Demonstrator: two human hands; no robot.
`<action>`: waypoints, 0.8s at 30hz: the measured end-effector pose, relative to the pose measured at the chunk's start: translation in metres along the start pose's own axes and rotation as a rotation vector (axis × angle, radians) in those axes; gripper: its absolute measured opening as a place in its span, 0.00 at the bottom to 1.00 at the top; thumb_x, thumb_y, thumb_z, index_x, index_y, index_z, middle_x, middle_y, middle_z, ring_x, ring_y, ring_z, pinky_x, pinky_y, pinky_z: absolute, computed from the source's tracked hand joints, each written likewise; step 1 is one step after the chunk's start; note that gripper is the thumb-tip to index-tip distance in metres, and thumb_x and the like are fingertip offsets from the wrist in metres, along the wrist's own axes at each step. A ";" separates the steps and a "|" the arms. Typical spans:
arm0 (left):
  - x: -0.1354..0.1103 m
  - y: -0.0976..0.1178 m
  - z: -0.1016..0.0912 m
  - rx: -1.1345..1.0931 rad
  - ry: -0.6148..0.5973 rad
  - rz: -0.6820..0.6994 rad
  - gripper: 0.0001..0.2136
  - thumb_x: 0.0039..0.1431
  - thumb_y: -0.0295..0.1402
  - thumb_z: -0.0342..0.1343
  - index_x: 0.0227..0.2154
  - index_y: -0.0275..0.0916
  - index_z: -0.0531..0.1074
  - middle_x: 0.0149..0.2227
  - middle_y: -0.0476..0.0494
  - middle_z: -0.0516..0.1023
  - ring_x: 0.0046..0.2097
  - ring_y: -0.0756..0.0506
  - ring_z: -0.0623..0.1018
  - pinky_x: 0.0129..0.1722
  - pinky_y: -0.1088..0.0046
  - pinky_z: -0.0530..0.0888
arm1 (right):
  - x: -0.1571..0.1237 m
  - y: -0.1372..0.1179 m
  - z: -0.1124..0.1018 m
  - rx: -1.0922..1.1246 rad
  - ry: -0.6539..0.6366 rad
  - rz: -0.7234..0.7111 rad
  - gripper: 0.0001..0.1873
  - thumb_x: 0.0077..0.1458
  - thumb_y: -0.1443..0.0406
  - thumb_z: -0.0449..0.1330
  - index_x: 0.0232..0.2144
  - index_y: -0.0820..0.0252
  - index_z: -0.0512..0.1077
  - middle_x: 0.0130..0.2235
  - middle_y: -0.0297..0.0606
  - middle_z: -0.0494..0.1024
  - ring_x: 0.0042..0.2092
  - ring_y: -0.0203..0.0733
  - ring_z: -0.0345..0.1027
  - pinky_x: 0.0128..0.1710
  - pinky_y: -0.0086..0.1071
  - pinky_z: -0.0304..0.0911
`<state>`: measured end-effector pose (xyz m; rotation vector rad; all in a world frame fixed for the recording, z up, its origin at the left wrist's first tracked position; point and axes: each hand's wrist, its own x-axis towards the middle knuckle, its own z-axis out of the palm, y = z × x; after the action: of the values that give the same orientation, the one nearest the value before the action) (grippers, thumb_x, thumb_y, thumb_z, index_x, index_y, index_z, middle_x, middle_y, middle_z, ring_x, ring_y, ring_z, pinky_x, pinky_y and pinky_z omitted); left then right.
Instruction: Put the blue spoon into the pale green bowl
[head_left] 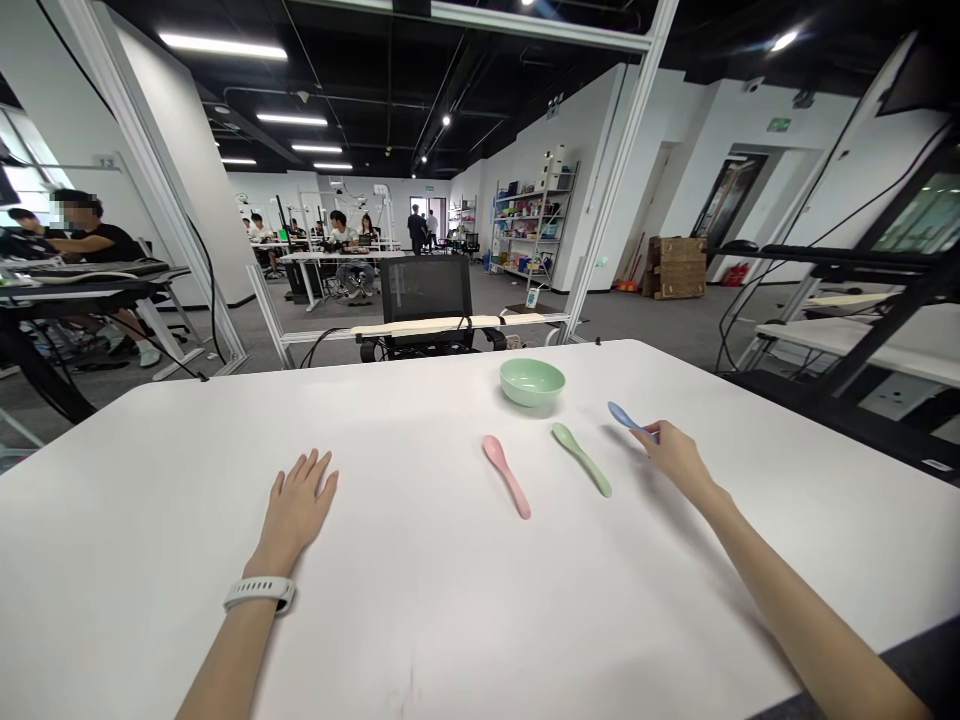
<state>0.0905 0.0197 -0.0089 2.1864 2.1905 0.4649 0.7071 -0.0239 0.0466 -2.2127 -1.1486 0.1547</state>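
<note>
Blue spoon (pixel 624 415), matte plastic perhaps, pinched in right hand (pixel 671 452); left hand (pixel 296 510) spread flat on white table (pixel 420 620).

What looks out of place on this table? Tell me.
Nothing stands out. The mint-green bowl sits upright, the pink spoon and green spoon lie intact on the white table, and nothing is spilled. The right hand holds the blue spoon by its handle.
</note>
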 end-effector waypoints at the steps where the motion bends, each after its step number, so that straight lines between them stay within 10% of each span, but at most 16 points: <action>1: 0.000 0.000 0.000 -0.002 0.001 0.001 0.31 0.77 0.45 0.38 0.75 0.39 0.67 0.79 0.37 0.63 0.80 0.37 0.62 0.80 0.46 0.57 | 0.004 0.007 0.001 -0.023 0.015 0.004 0.18 0.65 0.47 0.58 0.34 0.54 0.72 0.35 0.49 0.82 0.40 0.56 0.76 0.39 0.42 0.66; 24: -0.002 0.005 -0.004 0.016 0.007 -0.005 0.30 0.77 0.42 0.39 0.74 0.38 0.67 0.79 0.35 0.64 0.80 0.36 0.62 0.80 0.45 0.58 | 0.026 0.046 0.029 -0.338 0.041 -0.068 0.24 0.70 0.57 0.56 0.53 0.69 0.82 0.55 0.63 0.84 0.53 0.64 0.80 0.48 0.44 0.70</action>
<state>0.0949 0.0164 -0.0039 2.1902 2.2097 0.4572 0.7437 -0.0092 0.0013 -2.4496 -1.3033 -0.1231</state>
